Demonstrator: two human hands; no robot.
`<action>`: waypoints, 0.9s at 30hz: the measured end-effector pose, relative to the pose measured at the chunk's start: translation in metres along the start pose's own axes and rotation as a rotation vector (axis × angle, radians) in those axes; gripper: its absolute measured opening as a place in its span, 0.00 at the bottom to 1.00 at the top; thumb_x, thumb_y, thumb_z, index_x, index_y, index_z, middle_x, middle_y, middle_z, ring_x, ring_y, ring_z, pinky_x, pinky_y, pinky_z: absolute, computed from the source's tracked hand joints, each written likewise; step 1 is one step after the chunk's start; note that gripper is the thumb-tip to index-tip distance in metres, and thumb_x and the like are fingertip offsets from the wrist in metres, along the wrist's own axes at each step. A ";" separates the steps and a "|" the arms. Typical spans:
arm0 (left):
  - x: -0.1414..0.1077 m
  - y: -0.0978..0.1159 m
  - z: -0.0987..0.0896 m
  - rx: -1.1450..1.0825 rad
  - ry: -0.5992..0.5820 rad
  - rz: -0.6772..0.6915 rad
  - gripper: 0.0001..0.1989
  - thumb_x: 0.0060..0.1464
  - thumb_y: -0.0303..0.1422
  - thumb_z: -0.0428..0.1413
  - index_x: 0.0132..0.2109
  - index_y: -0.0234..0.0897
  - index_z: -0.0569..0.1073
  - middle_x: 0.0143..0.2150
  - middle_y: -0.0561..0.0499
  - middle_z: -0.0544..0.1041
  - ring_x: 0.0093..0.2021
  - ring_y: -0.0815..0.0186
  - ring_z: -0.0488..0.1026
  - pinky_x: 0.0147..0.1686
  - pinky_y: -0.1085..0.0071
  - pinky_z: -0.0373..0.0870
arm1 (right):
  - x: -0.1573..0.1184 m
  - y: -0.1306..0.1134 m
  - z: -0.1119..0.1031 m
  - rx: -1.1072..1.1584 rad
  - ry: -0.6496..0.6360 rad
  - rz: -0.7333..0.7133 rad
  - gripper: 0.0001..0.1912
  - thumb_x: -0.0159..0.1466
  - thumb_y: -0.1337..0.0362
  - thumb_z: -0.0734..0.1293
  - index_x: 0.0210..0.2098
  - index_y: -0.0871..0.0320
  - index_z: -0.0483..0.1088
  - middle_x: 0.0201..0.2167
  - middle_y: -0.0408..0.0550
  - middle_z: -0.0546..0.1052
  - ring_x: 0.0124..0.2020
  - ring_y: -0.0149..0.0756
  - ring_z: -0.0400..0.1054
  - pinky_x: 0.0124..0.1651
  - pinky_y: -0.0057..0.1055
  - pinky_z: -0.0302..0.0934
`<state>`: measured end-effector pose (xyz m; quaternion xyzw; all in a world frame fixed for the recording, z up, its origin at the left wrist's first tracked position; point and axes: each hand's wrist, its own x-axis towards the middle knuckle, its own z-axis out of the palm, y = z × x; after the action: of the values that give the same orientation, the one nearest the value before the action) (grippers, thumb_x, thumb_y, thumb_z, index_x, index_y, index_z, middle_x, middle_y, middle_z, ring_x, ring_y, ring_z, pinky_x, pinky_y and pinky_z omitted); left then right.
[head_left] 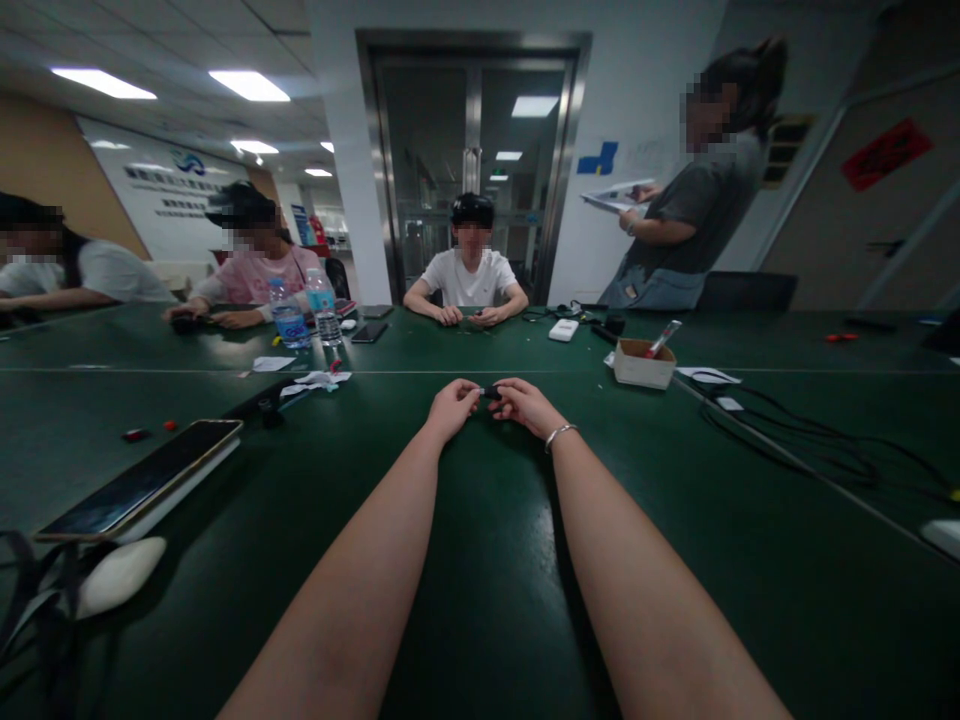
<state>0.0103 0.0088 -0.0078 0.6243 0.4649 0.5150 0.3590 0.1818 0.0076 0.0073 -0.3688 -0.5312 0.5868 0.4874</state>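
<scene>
Both my hands meet over the middle of the green table. A small object, dark with a pale or metallic left end, is between them. My left hand pinches the pale end with thumb and fingers. On the dark end, the fingers of my right hand are closed, and a silver bracelet circles that wrist. The object is too small to identify, and fingertips cover part of it.
At left lie a phone on a white box and a pale rounded object. Water bottles, a small carton and black cables are farther off. A person sits opposite; others are left and right.
</scene>
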 end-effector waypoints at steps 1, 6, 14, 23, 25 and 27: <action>0.000 0.000 0.000 0.009 0.017 -0.003 0.09 0.52 0.35 0.57 0.39 0.35 0.74 0.31 0.49 0.75 0.28 0.70 0.71 0.26 0.75 0.67 | -0.001 -0.001 0.000 -0.003 -0.003 0.001 0.02 0.65 0.70 0.64 0.38 0.60 0.66 0.19 0.42 0.74 0.16 0.25 0.67 0.29 0.26 0.71; 0.001 -0.001 0.000 -0.012 0.031 0.035 0.10 0.53 0.35 0.56 0.42 0.37 0.72 0.30 0.52 0.72 0.25 0.72 0.69 0.24 0.77 0.66 | -0.002 -0.003 0.002 -0.027 -0.004 0.010 0.03 0.66 0.72 0.61 0.39 0.61 0.66 0.19 0.43 0.75 0.15 0.24 0.66 0.28 0.25 0.71; 0.002 -0.004 -0.001 0.015 -0.019 0.069 0.12 0.47 0.32 0.61 0.41 0.36 0.74 0.29 0.53 0.72 0.27 0.72 0.68 0.25 0.77 0.65 | -0.001 -0.001 0.001 0.010 0.009 0.006 0.02 0.65 0.70 0.63 0.38 0.60 0.65 0.19 0.42 0.75 0.14 0.24 0.65 0.29 0.27 0.71; -0.002 0.001 -0.001 -0.049 -0.035 0.057 0.15 0.50 0.31 0.59 0.46 0.37 0.71 0.39 0.49 0.74 0.30 0.71 0.73 0.26 0.78 0.68 | 0.000 0.001 0.001 -0.001 0.010 -0.005 0.02 0.64 0.71 0.64 0.37 0.60 0.66 0.18 0.40 0.74 0.15 0.24 0.66 0.28 0.26 0.71; -0.003 0.002 -0.001 -0.050 -0.033 0.042 0.11 0.52 0.33 0.57 0.44 0.37 0.71 0.34 0.51 0.73 0.27 0.72 0.73 0.25 0.78 0.67 | 0.000 0.001 0.002 0.000 0.017 -0.006 0.02 0.64 0.71 0.64 0.37 0.60 0.67 0.18 0.40 0.73 0.15 0.24 0.66 0.28 0.26 0.72; -0.002 0.003 -0.001 -0.047 -0.029 0.023 0.09 0.55 0.35 0.54 0.42 0.37 0.71 0.30 0.52 0.72 0.25 0.72 0.72 0.24 0.77 0.67 | 0.001 0.001 0.002 -0.003 0.020 -0.005 0.02 0.64 0.71 0.64 0.37 0.60 0.67 0.18 0.40 0.73 0.14 0.24 0.66 0.28 0.26 0.71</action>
<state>0.0103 0.0055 -0.0055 0.6283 0.4404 0.5208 0.3743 0.1796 0.0077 0.0064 -0.3740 -0.5281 0.5811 0.4935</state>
